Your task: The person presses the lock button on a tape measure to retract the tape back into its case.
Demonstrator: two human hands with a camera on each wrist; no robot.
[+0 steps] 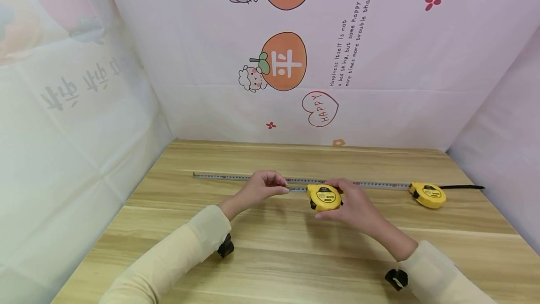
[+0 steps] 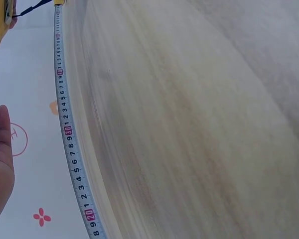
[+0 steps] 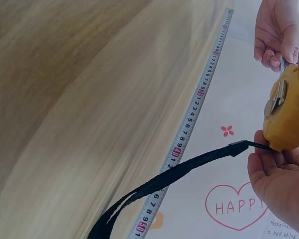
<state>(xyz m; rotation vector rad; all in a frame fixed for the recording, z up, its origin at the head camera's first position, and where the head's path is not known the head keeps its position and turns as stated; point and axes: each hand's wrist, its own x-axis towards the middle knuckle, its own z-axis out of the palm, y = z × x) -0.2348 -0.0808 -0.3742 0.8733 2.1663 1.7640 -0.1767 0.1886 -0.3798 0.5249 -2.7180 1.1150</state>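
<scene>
In the head view my right hand [image 1: 358, 205] grips a yellow tape measure [image 1: 325, 197] by its case, thumb at the near side. A short length of its blade [image 1: 298, 190] sticks out to the left. My left hand [image 1: 266, 186] pinches the free end of that blade between thumb and fingers. The right wrist view shows the case from the side, with a black wrist strap [image 3: 164, 174] hanging from it past my right hand [image 3: 286, 174]. Only part of my left hand [image 2: 0, 139] shows in the left wrist view.
A second yellow tape measure [image 1: 428, 195] lies at the right of the wooden table [image 1: 270, 257], its black strap [image 1: 461, 186] stretched rightward. Its long blade [image 1: 228, 177] runs left across the table, behind both hands. A printed cloth [image 1: 202, 83] hangs behind the table.
</scene>
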